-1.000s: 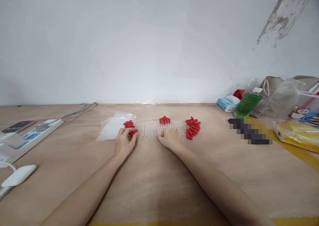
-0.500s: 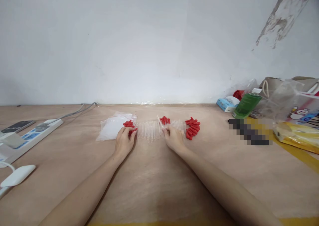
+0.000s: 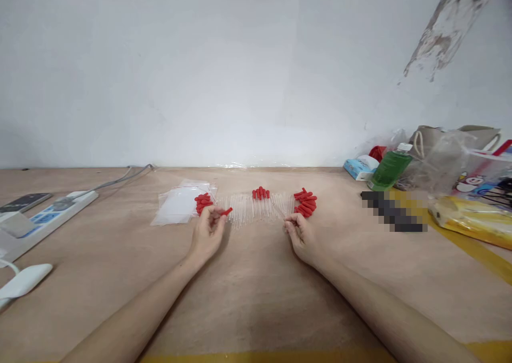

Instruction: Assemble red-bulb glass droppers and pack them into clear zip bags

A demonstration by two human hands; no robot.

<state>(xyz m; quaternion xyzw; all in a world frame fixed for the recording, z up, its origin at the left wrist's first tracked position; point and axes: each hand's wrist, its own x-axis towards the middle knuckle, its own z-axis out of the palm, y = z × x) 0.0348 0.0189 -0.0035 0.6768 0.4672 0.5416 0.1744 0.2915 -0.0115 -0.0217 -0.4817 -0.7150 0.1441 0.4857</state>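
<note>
Between thumb and fingers of my left hand is a red rubber dropper bulb, pointing right. My right hand pinches the lower end of a thin clear dropper tube, which slants up and left. Clear tubes lie side by side in a row between the hands. Several of the middle tubes carry red bulbs at their far ends. Loose red bulbs form one pile beyond my left hand and another pile beyond my right hand.
Clear plastic bags lie left of the tubes. A power strip, phone and white adapter are at far left. At right stand a tissue pack, green bottle and yellow package.
My left hand has come away from the left pile with a bulb. My right hand has shifted right and nearer, and the tube in it now tilts lower over the row.
</note>
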